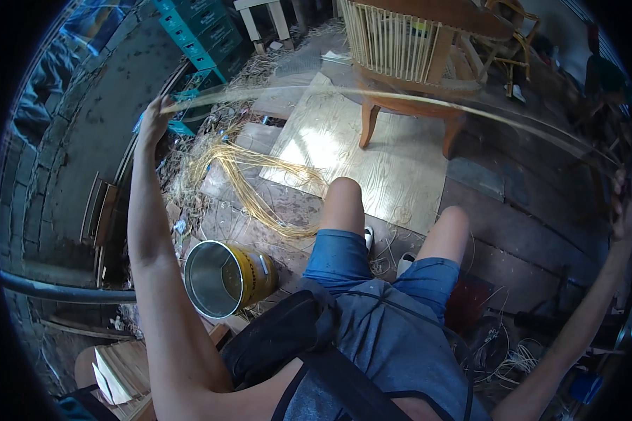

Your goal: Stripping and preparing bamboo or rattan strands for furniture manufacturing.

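Basically, your left hand (156, 118) grips pale cane strands (428, 102), arms wide, likely keeping them straight; right hand (625, 205) blurred, can't tell.

gry wall L (116, 91) | dk plank flr (523, 221) | teal crates (202, 31) bk | brt-lit brd (400, 172)

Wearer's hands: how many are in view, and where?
2: the left hand at upper left, holding the pale strands; the right hand at far right, dim and blurred. Some fingers may be hidden.
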### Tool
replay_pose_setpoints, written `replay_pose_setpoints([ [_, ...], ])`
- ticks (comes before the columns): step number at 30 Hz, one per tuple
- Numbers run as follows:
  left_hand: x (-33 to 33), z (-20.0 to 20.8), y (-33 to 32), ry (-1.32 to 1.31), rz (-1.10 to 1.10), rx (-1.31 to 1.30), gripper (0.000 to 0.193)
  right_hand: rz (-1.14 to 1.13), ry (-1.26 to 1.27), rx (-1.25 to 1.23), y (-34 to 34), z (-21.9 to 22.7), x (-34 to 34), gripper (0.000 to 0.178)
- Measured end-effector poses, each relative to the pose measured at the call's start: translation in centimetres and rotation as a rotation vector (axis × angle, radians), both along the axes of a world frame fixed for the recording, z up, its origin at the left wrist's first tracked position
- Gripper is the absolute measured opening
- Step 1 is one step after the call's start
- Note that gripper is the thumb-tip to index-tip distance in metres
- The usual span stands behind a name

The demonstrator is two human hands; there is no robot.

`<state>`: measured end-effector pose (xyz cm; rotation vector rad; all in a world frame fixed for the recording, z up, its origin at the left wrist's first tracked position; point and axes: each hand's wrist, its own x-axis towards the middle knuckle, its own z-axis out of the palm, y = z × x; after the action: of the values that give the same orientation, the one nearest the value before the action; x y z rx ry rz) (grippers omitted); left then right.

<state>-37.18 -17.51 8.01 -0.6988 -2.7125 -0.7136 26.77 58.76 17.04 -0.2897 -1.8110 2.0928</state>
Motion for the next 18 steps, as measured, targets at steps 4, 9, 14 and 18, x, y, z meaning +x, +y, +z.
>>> replay_pose_setpoints([
  [4,1.8,-2.3,-14.2,0.181,0.156,-0.371,0.031,-0.636,-0.267,0.23,-7.2,-7.0,-7.0,0.036],
  [9,7.3,-3.5,-20.1,-0.717,0.88,0.144,0.037,-0.109,-0.44,0.14,-12.8,-14.6,-12.6,0.037],
  [14,7.4,0.5,-48.5,-0.516,0.904,-0.435,0.015,0.321,-0.615,-0.063,-19.3,-23.5,-22.7,0.033],
  [18,-1.0,-1.2,-40.5,-0.66,0.496,0.337,0.016,0.445,-0.541,0.08,-22.0,-27.0,-31.3,0.031],
])
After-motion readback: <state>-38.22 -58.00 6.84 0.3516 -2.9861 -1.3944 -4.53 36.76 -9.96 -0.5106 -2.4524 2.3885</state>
